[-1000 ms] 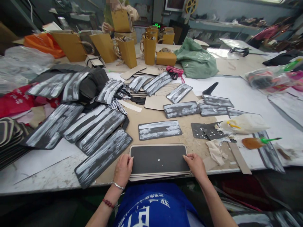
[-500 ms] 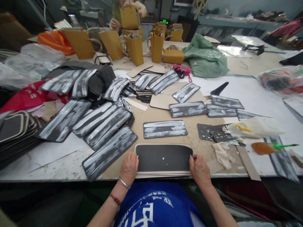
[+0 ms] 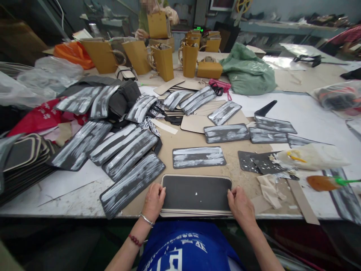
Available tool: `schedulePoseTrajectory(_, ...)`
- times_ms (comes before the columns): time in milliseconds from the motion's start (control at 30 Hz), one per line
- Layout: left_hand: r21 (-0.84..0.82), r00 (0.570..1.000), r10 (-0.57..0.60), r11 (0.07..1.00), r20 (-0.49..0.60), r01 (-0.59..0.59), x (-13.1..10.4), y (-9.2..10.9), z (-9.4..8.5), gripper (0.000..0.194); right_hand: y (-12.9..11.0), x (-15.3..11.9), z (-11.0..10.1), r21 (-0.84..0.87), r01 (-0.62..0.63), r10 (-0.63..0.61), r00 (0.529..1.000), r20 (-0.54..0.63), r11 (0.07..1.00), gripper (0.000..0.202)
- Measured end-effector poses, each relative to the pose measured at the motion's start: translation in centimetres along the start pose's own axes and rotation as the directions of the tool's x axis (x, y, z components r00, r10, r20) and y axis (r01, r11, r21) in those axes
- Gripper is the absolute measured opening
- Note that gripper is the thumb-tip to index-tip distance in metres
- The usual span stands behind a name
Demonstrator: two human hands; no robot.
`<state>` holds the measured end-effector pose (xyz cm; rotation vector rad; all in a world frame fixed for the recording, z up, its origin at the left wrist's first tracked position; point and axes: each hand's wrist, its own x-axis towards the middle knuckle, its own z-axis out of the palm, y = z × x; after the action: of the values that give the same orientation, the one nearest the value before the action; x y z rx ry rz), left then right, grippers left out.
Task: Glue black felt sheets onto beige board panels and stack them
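Observation:
In front of me at the table edge, a dark grey rectangular panel [image 3: 194, 195] with rounded corners lies on a small stack of beige-edged panels [image 3: 194, 213]. My left hand [image 3: 154, 200] pinches its left edge, fingers closed. At the opposite short end, my right hand [image 3: 240, 205] is closed on the right edge, thumb and fingertips together. Two small white specks show on the dark face. Just beyond it lies another dark panel streaked with white paste [image 3: 199, 157]. A longer pasted panel [image 3: 132, 184] lies slantwise to the left of my left hand.
More white-streaked panels [image 3: 129, 155] spread across the table. A brush with a green handle [image 3: 324, 182] and a whitish plastic bag [image 3: 311, 156] lie at right. A stack of dark panels [image 3: 25, 162] stands at left. Mustard bags [image 3: 161, 62] line the back, near another person [image 3: 143, 28].
The dark panel's far right corner, curled before, now lies flat on the beige panel beneath. Both hands stay at its ends. The whole view has shifted slightly.

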<state>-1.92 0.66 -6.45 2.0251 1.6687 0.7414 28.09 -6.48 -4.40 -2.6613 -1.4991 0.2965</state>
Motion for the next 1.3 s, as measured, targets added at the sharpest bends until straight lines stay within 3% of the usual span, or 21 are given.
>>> schedulePoseTrajectory(267,0.003,1.000,0.002,1.000,-0.030,-0.002,-0.3,0.3,0.0,0.019,0.0,0.4,-0.2,-0.046,-0.011,0.015,0.997,0.078,0.999,0.015)
schedulePoseTrajectory(567,0.030,0.996,-0.067,0.997,0.060,0.065,-0.1,0.5,-0.5,0.019,0.1,0.8,-0.3,-0.067,0.002,0.006,0.993,0.114,0.998,0.016)
schedulePoseTrajectory(1033,0.053,1.000,-0.026,0.998,-0.005,0.026,0.0,0.3,0.2,0.019,0.3,1.3,-0.5,0.180,-0.067,0.045,0.991,0.124,0.981,0.013)
schedulePoseTrajectory(1300,0.058,0.999,-0.022,0.998,0.023,0.021,0.1,0.3,0.1,0.021,0.4,1.2,-0.1,0.279,-0.115,0.088,0.990,0.107,0.953,0.013)
